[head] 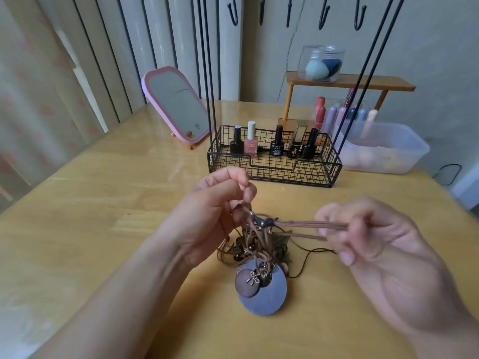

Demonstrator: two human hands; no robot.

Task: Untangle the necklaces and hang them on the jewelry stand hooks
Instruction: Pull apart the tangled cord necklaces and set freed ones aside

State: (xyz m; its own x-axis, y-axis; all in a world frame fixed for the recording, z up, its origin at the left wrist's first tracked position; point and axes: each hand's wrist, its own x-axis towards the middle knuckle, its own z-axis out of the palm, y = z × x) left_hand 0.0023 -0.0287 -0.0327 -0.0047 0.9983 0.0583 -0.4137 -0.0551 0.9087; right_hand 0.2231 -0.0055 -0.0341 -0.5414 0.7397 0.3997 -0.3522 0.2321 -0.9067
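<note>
Nearest the viewer, a large grey disc pendant (263,296) with a smaller brown disc (247,283) overlapping its left edge is lying on the wooden table (103,203), while the tangle of necklaces (255,244), brown cords with dark beads and small metal charms, is rising from it. The left hand (212,216) is lifting the knot, its fingers curling round several brown cords near a metal clasp (255,219). The right hand (368,229) is pinching a bundle of brown strands (311,224) between thumb and fingertips and drawing it taut to the right; a thin dark cord (305,263) is trailing slack on the table beneath. The step in hand appears to be the untangling: no necklace is yet free. The next move likely calls for easing tension and working one strand out through the knot near the clasp rather than pulling harder, which could tighten it. Farther off, the wire basket (274,167) of the jewelry stand is holding nail polish bottles (276,145), and its black rods (210,73) are rising toward the hooks (324,16) at the far top, which are all hanging bare. A pink mirror (178,104) is standing at far left, and a plastic tub (388,149) at far right.
</note>
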